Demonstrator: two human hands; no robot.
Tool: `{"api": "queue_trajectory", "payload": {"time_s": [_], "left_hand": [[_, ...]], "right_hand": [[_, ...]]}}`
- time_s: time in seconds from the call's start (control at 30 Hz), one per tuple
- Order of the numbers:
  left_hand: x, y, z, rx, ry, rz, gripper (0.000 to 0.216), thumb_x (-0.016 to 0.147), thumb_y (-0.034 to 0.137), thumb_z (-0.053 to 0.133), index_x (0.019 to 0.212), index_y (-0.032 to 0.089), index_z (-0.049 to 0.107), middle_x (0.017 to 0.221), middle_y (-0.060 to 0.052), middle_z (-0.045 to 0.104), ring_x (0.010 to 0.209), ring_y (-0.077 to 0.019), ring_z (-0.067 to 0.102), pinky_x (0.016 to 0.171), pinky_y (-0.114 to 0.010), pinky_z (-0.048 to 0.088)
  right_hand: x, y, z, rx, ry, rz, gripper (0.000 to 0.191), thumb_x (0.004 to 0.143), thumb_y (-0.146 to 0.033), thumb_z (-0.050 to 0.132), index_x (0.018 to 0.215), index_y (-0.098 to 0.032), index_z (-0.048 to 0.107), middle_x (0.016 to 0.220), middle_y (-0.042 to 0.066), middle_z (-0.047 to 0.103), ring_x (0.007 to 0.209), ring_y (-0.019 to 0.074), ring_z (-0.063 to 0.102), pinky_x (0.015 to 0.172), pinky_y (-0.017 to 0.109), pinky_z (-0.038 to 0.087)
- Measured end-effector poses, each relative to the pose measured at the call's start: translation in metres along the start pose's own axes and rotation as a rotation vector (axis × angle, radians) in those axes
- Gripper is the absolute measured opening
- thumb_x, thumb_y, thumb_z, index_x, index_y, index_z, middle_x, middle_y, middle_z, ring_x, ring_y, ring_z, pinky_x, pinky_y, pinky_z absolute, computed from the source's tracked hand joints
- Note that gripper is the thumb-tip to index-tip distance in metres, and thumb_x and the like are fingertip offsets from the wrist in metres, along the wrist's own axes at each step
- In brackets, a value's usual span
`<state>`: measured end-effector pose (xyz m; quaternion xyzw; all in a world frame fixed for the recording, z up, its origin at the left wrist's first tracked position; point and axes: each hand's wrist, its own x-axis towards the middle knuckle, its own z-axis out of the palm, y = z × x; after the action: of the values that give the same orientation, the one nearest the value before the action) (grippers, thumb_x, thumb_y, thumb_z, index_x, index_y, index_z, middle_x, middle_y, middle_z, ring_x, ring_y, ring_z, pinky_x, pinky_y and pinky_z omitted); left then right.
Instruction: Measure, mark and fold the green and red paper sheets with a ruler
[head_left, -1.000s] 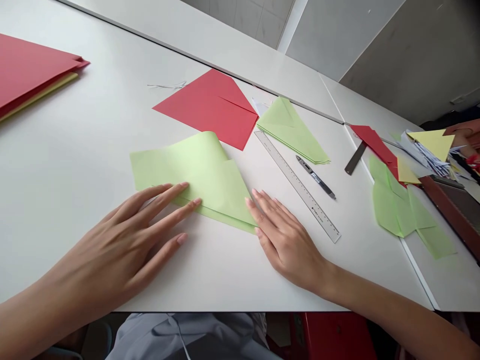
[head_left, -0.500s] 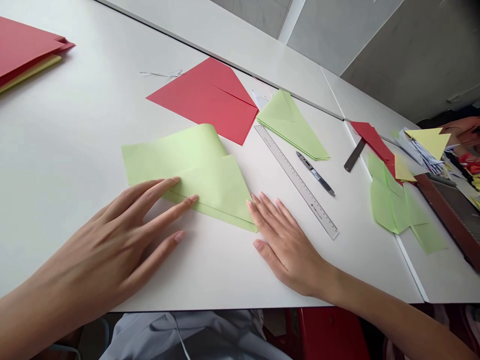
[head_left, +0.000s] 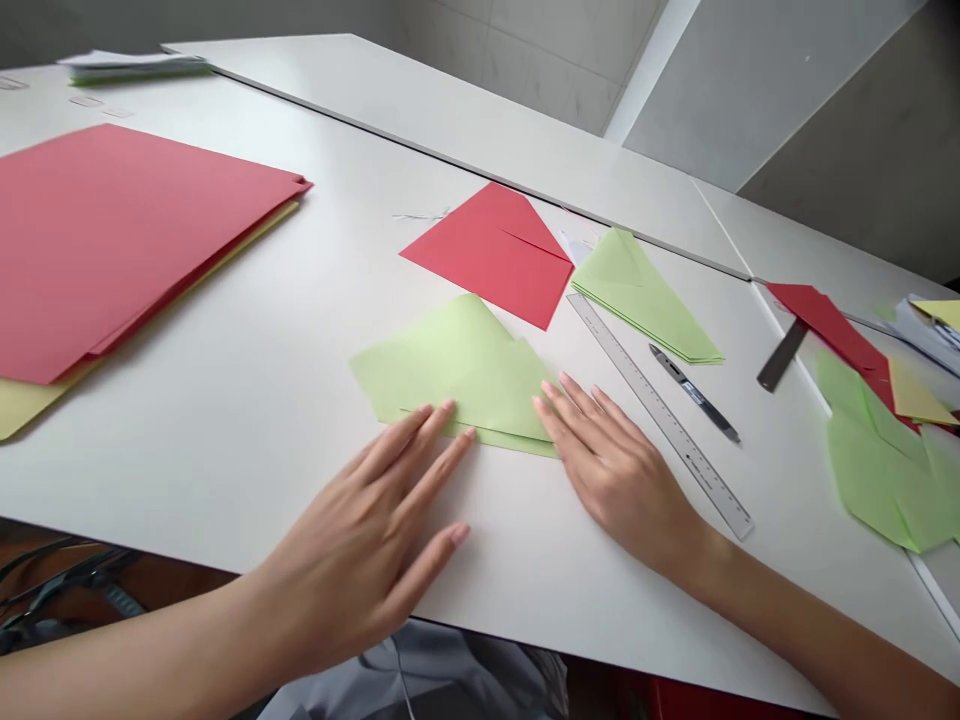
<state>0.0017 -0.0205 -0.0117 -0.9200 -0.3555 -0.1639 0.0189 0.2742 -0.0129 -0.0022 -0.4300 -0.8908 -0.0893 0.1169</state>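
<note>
A light green paper, partly folded with one flap curling up, lies on the white table in front of me. My left hand lies flat with fingers stretched out, its fingertips pressing the paper's near edge. My right hand also rests flat and open, fingertips on the paper's right corner. Neither hand holds anything.
A folded red paper and a folded green paper lie behind. A clear ruler and a pen sit to the right. A stack of red and yellow sheets is at left. More green and red pieces lie at far right.
The view has swung left and lower, showing more of the red stack. Both hands stay flat on the green paper, the left fingers nearer the right hand.
</note>
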Motion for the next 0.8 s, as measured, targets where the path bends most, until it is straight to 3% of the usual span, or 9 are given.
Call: {"api": "queue_trajectory", "payload": {"time_s": [0.07, 0.2, 0.33, 0.4, 0.47, 0.57, 0.67, 0.8], "left_hand": [[-0.003, 0.005, 0.001, -0.001, 0.008, -0.007, 0.067, 0.1, 0.04, 0.04, 0.156, 0.009, 0.021, 0.159, -0.015, 0.03, 0.146, -0.0323, 0.03, 0.115, -0.044, 0.036], [-0.004, 0.008, 0.002, -0.022, 0.019, -0.015, 0.061, 0.099, 0.035, 0.042, 0.151, 0.005, 0.033, 0.157, -0.017, 0.034, 0.144, -0.0346, 0.032, 0.113, -0.046, 0.037], [-0.004, 0.009, 0.001, -0.033, 0.01, -0.034, 0.059, 0.099, 0.034, 0.043, 0.149, 0.004, 0.037, 0.156, -0.014, 0.036, 0.145, -0.0351, 0.028, 0.115, -0.049, 0.035], [-0.004, 0.009, 0.0, -0.03, 0.012, -0.037, 0.059, 0.099, 0.035, 0.043, 0.149, 0.004, 0.036, 0.157, -0.013, 0.036, 0.146, -0.0343, 0.027, 0.116, -0.048, 0.034], [-0.004, 0.01, 0.001, -0.018, 0.028, -0.037, 0.06, 0.099, 0.035, 0.043, 0.149, 0.004, 0.036, 0.157, -0.013, 0.037, 0.145, -0.0336, 0.028, 0.115, -0.048, 0.036], [-0.006, 0.009, 0.001, 0.012, 0.066, -0.034, 0.06, 0.098, 0.034, 0.044, 0.15, 0.005, 0.035, 0.155, -0.012, 0.04, 0.143, -0.0331, 0.031, 0.113, -0.047, 0.038], [-0.007, 0.007, 0.002, 0.03, 0.076, -0.017, 0.062, 0.097, 0.034, 0.047, 0.151, 0.007, 0.034, 0.154, -0.012, 0.041, 0.142, -0.0334, 0.033, 0.111, -0.047, 0.04], [-0.008, 0.004, 0.003, 0.067, 0.078, 0.0, 0.064, 0.096, 0.033, 0.048, 0.151, 0.005, 0.032, 0.156, -0.013, 0.038, 0.143, -0.0345, 0.032, 0.111, -0.046, 0.04]], "right_hand": [[-0.001, 0.005, 0.001, -0.046, 0.05, -0.068, 0.071, 0.092, 0.007, 0.036, 0.157, -0.016, 0.018, 0.145, 0.012, 0.051, 0.141, 0.0252, 0.04, 0.114, 0.048, 0.044], [0.0, 0.007, 0.0, -0.129, 0.121, -0.213, 0.055, 0.091, 0.008, 0.046, 0.143, -0.009, 0.048, 0.13, 0.013, 0.064, 0.127, 0.0282, 0.057, 0.098, 0.042, 0.059], [0.002, 0.005, -0.003, -0.141, 0.138, -0.243, 0.045, 0.089, 0.009, 0.049, 0.13, -0.004, 0.059, 0.125, 0.015, 0.068, 0.124, 0.0298, 0.06, 0.098, 0.045, 0.058], [0.006, 0.002, -0.004, -0.097, 0.119, -0.195, 0.048, 0.089, 0.009, 0.048, 0.134, -0.006, 0.057, 0.133, 0.016, 0.062, 0.132, 0.0308, 0.053, 0.104, 0.048, 0.054], [0.011, -0.001, -0.003, -0.014, 0.084, -0.085, 0.053, 0.091, 0.003, 0.048, 0.142, -0.01, 0.05, 0.149, 0.018, 0.046, 0.142, 0.032, 0.038, 0.108, 0.049, 0.049], [0.019, -0.006, 0.004, 0.141, 0.007, 0.14, 0.064, 0.097, -0.023, 0.052, 0.155, -0.014, 0.026, 0.161, 0.02, 0.021, 0.148, 0.0324, 0.025, 0.108, 0.05, 0.047], [0.023, -0.01, 0.014, 0.21, -0.061, 0.247, 0.073, 0.1, -0.044, 0.044, 0.159, -0.014, 0.011, 0.162, 0.019, 0.022, 0.148, 0.0301, 0.025, 0.111, 0.053, 0.042], [0.024, -0.012, 0.023, 0.203, -0.107, 0.273, 0.061, 0.104, -0.038, 0.03, 0.158, -0.015, 0.014, 0.163, 0.014, 0.019, 0.151, 0.026, 0.014, 0.118, 0.053, 0.032]]}}
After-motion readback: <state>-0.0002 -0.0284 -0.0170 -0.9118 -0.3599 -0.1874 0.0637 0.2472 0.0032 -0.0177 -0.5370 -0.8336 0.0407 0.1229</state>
